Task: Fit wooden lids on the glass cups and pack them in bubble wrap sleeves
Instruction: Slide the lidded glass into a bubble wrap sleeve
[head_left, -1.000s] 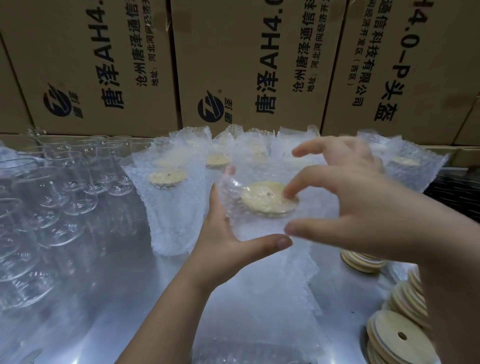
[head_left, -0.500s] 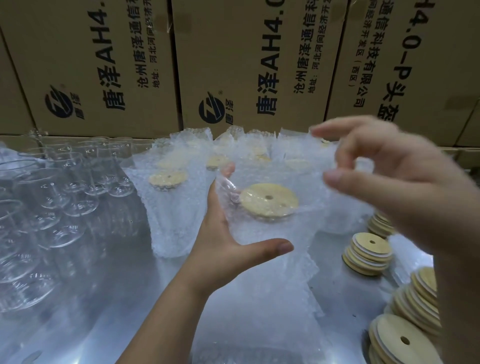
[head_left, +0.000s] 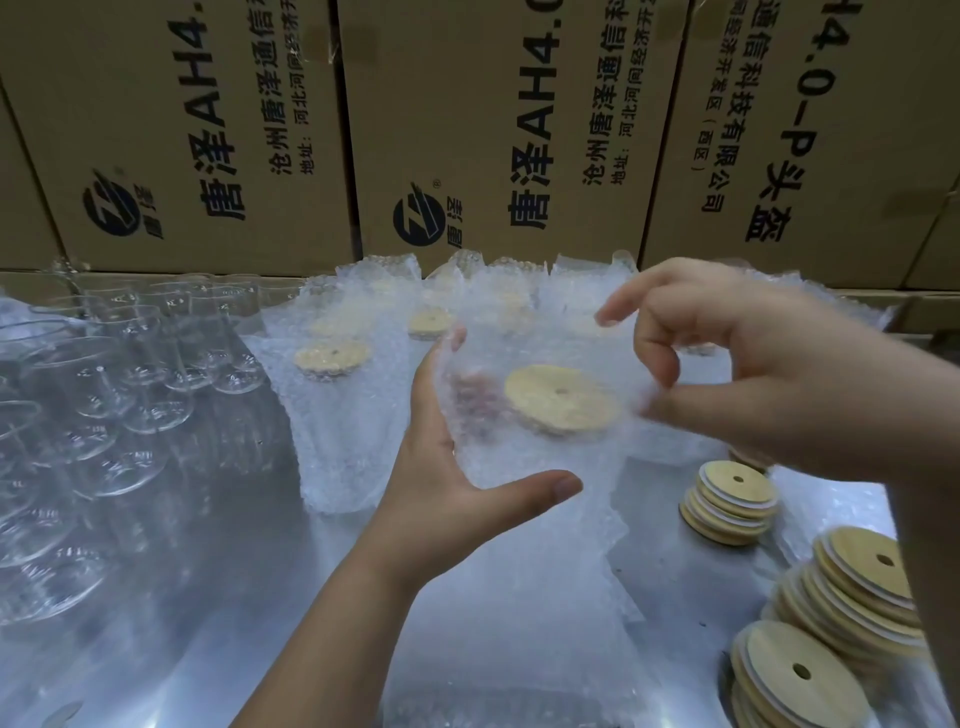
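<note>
A glass cup with a round wooden lid (head_left: 561, 397) sits inside a bubble wrap sleeve (head_left: 519, 457), held above the table. My left hand (head_left: 447, 499) grips this wrapped cup from the left, fingers behind it and thumb across the front. My right hand (head_left: 769, 374) is at the sleeve's upper right rim, where its curled index finger and thumb pinch the wrap; this part is blurred. Several bare glass cups (head_left: 104, 395) stand at the left.
Several wrapped, lidded cups (head_left: 332, 405) stand behind, against a wall of cardboard cartons (head_left: 498, 130). Stacks of wooden lids (head_left: 732, 499) (head_left: 852, 587) lie at the right. Flat bubble wrap sleeves (head_left: 509, 623) lie on the metal table (head_left: 208, 597) under my hands.
My right hand lifted off the lid, rose up to the right, then came back down to the sleeve's right rim. The left hand kept its hold on the wrapped cup.
</note>
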